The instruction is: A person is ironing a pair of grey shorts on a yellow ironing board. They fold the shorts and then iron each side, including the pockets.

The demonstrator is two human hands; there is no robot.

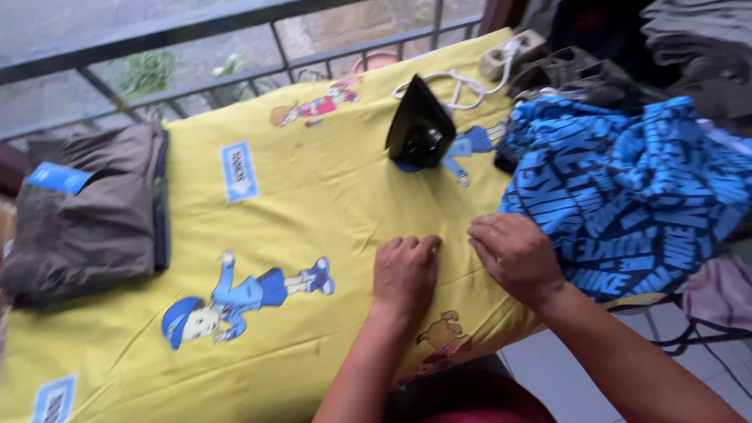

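My left hand [403, 272] lies flat, palm down, on the yellow cartoon-print sheet [313, 196] that covers the table. Beside it, my right hand [513, 254] rests on the same sheet with its fingers curled, right at the edge of a blue patterned garment [634, 196] heaped to the right. Whether the right fingers pinch the sheet or the garment, I cannot tell. A black iron [419, 125] stands upright farther back, its white cord [462, 86] trailing behind it.
A folded brown garment [86, 211] with a blue tag lies at the left end. A power strip [513, 51] sits at the back edge. Dark clothes [674, 55] pile up at the far right. A metal railing [235, 47] runs behind the table.
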